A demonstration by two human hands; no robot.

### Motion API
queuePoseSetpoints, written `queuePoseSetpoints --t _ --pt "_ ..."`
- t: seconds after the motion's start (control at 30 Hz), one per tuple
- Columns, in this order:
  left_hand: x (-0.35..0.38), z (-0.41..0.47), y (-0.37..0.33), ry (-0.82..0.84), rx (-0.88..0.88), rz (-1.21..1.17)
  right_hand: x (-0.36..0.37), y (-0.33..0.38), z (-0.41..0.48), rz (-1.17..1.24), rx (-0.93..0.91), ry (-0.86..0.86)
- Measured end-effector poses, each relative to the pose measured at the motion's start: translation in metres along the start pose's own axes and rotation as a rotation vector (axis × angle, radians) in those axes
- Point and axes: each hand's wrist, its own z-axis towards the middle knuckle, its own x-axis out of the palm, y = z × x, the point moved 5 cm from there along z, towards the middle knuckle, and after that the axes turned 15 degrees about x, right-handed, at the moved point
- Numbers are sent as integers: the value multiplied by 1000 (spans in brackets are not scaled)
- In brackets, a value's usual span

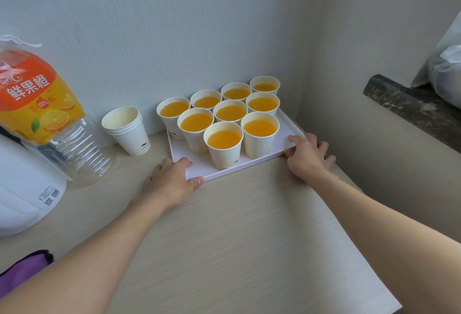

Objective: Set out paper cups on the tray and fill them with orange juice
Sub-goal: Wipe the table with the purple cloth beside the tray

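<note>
Paper cups [224, 154] full of orange juice [224, 139] are standing close together on the white tray [197, 164] in the middle of the frame, nine of them. The tray is sitting on the pale wooden table [237, 226], near the wall corner. The left hand [172, 179] is gripping the tray's near left corner, with the thumb curling onto the front edge. The right hand [308, 156] is gripping the near right corner, with the thumb lying on the rim. A stack of empty cups [127, 129] is standing just left of the tray. A see-through juice bottle [42, 104] with an orange label is leaning at the left of the frame.
</note>
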Motion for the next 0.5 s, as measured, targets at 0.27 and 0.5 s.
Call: queuePoseSetpoints --t 0.27,0.5 --pt "4 -2 7 -39 25 -63 -8 -13 -20 157 12 -84" --pt "-20 -86 22 -405 62 -213 -6 14 -105 277 -162 -59"
